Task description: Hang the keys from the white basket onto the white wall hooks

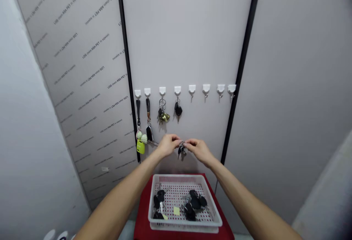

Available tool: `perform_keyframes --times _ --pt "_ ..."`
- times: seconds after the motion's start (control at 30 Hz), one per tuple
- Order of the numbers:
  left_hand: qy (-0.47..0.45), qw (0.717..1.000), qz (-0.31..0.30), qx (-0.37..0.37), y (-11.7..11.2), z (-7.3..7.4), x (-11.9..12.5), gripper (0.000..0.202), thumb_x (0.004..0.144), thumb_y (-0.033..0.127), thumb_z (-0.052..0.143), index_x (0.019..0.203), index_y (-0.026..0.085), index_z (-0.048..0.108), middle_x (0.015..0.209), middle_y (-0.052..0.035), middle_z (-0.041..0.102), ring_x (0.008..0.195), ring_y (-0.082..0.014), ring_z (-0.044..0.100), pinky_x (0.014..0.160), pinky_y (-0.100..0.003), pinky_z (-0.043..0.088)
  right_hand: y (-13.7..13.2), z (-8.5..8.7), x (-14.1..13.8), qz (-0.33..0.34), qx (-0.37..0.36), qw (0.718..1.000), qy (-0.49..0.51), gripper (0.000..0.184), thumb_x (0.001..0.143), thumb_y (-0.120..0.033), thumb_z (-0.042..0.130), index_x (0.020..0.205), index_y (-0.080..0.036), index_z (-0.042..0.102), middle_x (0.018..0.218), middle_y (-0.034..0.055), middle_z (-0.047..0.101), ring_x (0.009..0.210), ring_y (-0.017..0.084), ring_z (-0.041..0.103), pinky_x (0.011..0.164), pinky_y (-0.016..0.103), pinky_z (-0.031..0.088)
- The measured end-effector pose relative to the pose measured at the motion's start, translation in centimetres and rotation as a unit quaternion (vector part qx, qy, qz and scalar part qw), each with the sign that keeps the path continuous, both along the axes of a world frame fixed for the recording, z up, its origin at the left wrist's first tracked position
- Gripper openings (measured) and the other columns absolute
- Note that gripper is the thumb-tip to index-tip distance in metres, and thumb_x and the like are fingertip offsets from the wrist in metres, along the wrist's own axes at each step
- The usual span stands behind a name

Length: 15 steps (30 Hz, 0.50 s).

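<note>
My left hand (169, 145) and my right hand (198, 149) meet in front of the wall panel, fingertips pinched. Between them hangs a small bunch of keys (182, 151), its ring gripped by both hands. Above, a row of white adhesive hooks (177, 90) runs across the panel. From the left hooks hang a key fob with a yellow-green tag (140, 146), a car key on a black strap (149, 133), a key bunch with a brass-coloured piece (164, 116) and a set of black-headed keys (178, 109). The several hooks to the right, such as one bare hook (206, 89), hold nothing.
Below my hands a white perforated basket (184, 224) stands on a red surface (141, 210). In it lie several black-headed keys (195, 200) and a yellow paper slip (176, 210). Black vertical strips (242, 60) border the panel. White rounded objects (50, 235) show at the lower left.
</note>
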<state>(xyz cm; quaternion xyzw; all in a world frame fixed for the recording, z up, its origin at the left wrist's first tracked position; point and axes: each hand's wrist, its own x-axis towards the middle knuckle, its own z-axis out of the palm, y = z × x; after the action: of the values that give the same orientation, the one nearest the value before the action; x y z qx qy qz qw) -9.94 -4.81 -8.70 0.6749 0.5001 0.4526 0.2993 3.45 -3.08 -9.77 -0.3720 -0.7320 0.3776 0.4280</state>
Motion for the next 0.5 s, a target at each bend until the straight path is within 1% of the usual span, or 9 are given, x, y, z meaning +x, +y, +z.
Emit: perform_keyframes --times 0.13,0.23,0.37,0.43,0.5 --pt "-0.065 0.998 0.015 0.02 1.1 3.6 1.2 0.008 0.06 0.013 0.047 0.065 0.009 0.052 0.047 0.0043 0.045 0.043 -0.0034 0.039 0.045 -0.016 0.034 0.9 3.6 0.4 -0.048 0.013 0.997 0.066 0.019 0.055 -0.03 0.05 0.058 -0.012 0.054 0.047 -0.0034 0.048 0.043 0.005 0.038 0.045 0.019 0.031" --pt "-0.081 0.994 0.039 0.063 2.1 6.5 2.3 0.012 0.06 0.011 0.048 0.071 0.01 0.051 0.05 0.0034 0.047 0.044 -0.0038 0.043 0.047 -0.017 0.037 2.0 6.3 0.5 -0.071 0.035 0.989 0.123 0.02 0.053 -0.031 0.05 0.057 -0.012 0.053 0.046 -0.0034 0.048 0.042 0.005 0.038 0.044 0.018 0.031" --pt "-0.037 0.986 0.096 0.132 3.4 9.7 3.4 0.017 0.06 0.011 0.048 0.077 0.01 0.051 0.059 -0.0003 0.054 0.051 -0.0052 0.047 0.052 -0.018 0.04 3.7 9.2 0.4 -0.111 0.063 0.978 0.166 0.023 0.052 -0.034 0.05 0.059 -0.012 0.053 0.045 -0.0038 0.047 0.041 0.005 0.039 0.042 0.018 0.032" --pt "-0.007 0.979 0.127 0.158 3.8 10.9 3.9 0.02 0.059 0.01 0.048 0.078 0.01 0.053 0.067 -0.0026 0.057 0.057 -0.0063 0.049 0.057 -0.019 0.041 4.5 10.2 0.4 -0.15 0.085 0.971 0.167 0.025 0.053 -0.036 0.049 0.06 -0.012 0.053 0.045 -0.0034 0.048 0.041 0.005 0.04 0.042 0.018 0.032" --pt "0.018 0.974 0.146 0.171 4.2 11.9 4.2 0.021 0.059 0.01 0.048 0.079 0.01 0.054 0.074 -0.0043 0.058 0.064 -0.0076 0.05 0.063 -0.019 0.04 5.4 10.9 0.2 -0.194 0.11 0.961 0.161 0.027 0.054 -0.037 0.048 0.061 -0.012 0.054 0.048 -0.0024 0.05 0.042 0.006 0.041 0.043 0.019 0.033"
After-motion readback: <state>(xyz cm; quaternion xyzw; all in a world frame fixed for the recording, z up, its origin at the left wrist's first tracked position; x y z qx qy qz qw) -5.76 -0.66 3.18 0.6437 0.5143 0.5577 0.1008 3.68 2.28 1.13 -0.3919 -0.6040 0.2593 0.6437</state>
